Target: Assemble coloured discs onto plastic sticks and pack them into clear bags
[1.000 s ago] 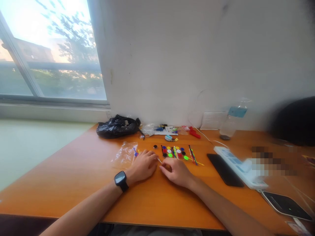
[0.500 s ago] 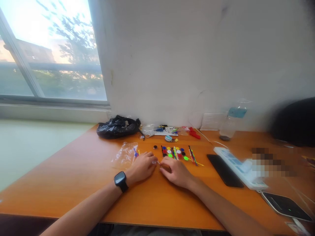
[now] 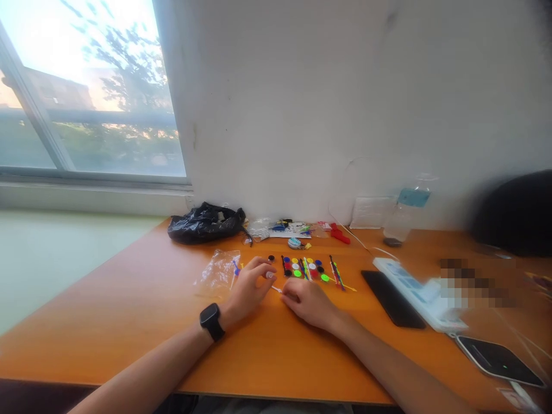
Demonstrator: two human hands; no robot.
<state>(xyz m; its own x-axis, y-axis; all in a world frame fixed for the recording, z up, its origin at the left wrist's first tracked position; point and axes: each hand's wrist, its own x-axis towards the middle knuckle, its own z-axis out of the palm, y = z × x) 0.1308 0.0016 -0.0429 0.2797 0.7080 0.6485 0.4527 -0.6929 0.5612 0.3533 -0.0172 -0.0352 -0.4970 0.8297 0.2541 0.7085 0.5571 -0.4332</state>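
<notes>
My left hand pinches a small white disc between thumb and fingers, a little above the table. Close by on the right, my right hand has its fingertips closed on a thin white plastic stick, whose free end points toward the left hand. The disc and the stick look apart. Just beyond the hands lie rows of coloured discs, among them a green disc and a black disc. Several coloured sticks lie at their right, others across them.
Behind my left hand is a clear plastic bag. Farther back sit a black plastic bag, a small tin-like round thing and a red object. At right are a black slab, a white power strip, a phone and a bottle.
My left hand has lifted and drawn slightly away from the right hand, carrying the white disc; the disc and the stick now show more plainly. The right hand has hardly moved.
</notes>
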